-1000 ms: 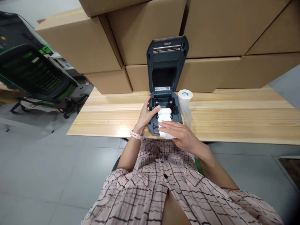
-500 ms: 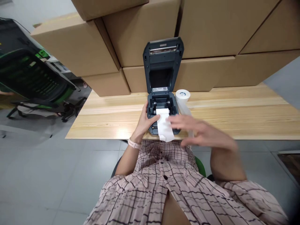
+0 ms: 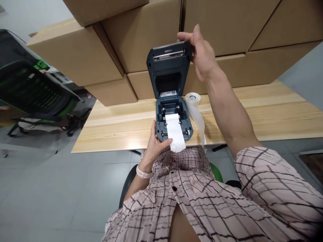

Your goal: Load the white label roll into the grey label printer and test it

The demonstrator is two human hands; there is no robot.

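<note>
Raised since earlier, the right hand (image 3: 204, 55) meets the lid (image 3: 170, 72) at upper centre, its grip unclear; mid-frame, the left hand (image 3: 155, 146) grasps the printer (image 3: 172, 107), thumb on paper (image 3: 175, 131) already laid through; lid open.

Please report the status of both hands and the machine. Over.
Left fingers at paper strip; right fingers at corner of raised lid. Machine open, strip over front edge. White roll close beside machine.

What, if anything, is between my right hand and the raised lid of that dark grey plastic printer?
Nothing visible: the bare right hand is right at the upper right corner of the raised dark grey plastic lid. The white paper roll stands lower, beside the dark grey plastic base, out of the way.
</note>
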